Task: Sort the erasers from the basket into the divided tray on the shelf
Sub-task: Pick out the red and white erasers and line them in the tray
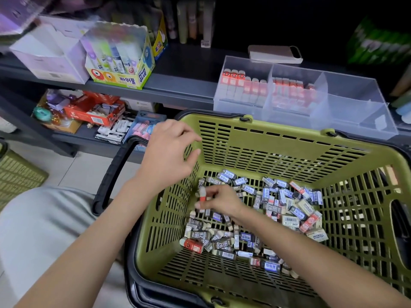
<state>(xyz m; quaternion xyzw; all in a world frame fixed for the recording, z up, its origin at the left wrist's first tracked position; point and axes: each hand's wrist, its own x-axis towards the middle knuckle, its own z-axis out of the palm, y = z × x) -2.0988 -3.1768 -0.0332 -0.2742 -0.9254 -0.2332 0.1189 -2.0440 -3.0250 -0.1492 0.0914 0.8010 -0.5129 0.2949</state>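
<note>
While one red-and-white eraser (pixel 202 195) is sitting pinched in the grip of the right hand (pixel 221 201), just above the heap of erasers (pixel 255 218) lying in the green basket (pixel 289 147), the picking step is looking under way. The left hand (pixel 169 152) is hovering over the basket's left wall, its grip loosely curled, holding nothing. Next, I judge, the eraser is needing a lift to the clear tray (pixel 355 101) on the shelf (pixel 189 63), into the left compartment where similar ones are standing.
</note>
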